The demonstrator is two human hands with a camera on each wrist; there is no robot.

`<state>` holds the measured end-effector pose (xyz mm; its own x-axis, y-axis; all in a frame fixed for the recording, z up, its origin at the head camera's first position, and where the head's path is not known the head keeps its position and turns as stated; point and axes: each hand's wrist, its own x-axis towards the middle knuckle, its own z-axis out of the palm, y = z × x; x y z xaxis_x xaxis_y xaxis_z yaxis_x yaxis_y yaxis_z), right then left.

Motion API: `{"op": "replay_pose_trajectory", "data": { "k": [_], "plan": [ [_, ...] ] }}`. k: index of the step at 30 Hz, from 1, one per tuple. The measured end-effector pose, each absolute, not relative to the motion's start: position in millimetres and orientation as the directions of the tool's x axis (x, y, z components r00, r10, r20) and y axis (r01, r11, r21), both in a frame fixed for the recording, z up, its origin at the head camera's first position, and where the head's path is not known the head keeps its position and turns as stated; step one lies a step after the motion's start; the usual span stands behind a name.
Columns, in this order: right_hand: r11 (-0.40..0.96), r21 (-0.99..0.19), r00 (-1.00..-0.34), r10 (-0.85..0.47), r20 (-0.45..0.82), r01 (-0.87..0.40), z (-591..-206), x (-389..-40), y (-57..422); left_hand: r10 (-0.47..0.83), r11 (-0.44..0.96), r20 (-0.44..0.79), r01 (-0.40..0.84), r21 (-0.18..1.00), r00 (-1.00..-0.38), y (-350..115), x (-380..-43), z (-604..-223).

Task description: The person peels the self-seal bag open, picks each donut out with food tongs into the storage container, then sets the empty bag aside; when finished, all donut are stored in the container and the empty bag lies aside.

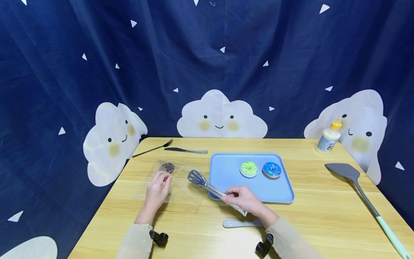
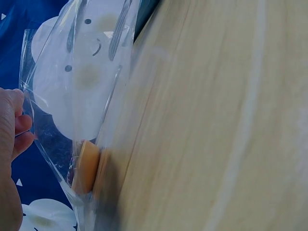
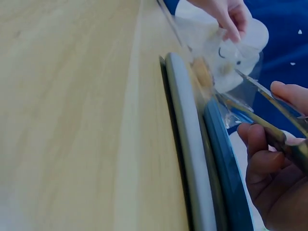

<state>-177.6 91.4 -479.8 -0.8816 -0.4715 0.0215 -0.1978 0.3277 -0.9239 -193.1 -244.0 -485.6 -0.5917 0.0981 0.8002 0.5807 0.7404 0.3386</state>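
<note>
In the head view my left hand pinches the edge of a clear plastic bag near the table's left side. A dark sprinkled donut lies in the bag, just past my fingertips; its orange-brown side shows through the plastic in the left wrist view. My right hand grips metal tongs by the handles. Their slotted dark head points left toward the bag, and the arms stand apart in the right wrist view. Below the tongs is a blue tray holding a green donut and a blue donut.
A fork and a knife lie behind the bag. A light-handled utensil sits in front of the tray, partly under my right wrist. On the right are a yellow-capped bottle and a long grey spatula.
</note>
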Motion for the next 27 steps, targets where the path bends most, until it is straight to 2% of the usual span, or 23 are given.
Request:
{"op": "replay_pose_trajectory", "data": {
  "k": [5, 16, 27],
  "plan": [
    [0.333, -0.921, -0.875, -0.484, 0.019, -0.203, -478.3, -184.4, 75.9, 0.093, 0.740, 0.801, 0.579, 0.342, -0.591, -244.1, -193.4, -486.1],
    [0.298, -0.949, -0.873, -0.485, -0.058, -0.103, -473.3, -196.2, 46.7, 0.092, 0.744, 0.803, 0.577, 0.338, -0.589, -244.4, -192.9, -487.5],
    [0.342, -0.939, -0.899, -0.417, -0.134, -0.018, -470.2, -202.7, 19.6, 0.088, 0.734, 0.799, 0.581, 0.352, -0.594, -243.6, -194.7, -489.2]
  ]
}}
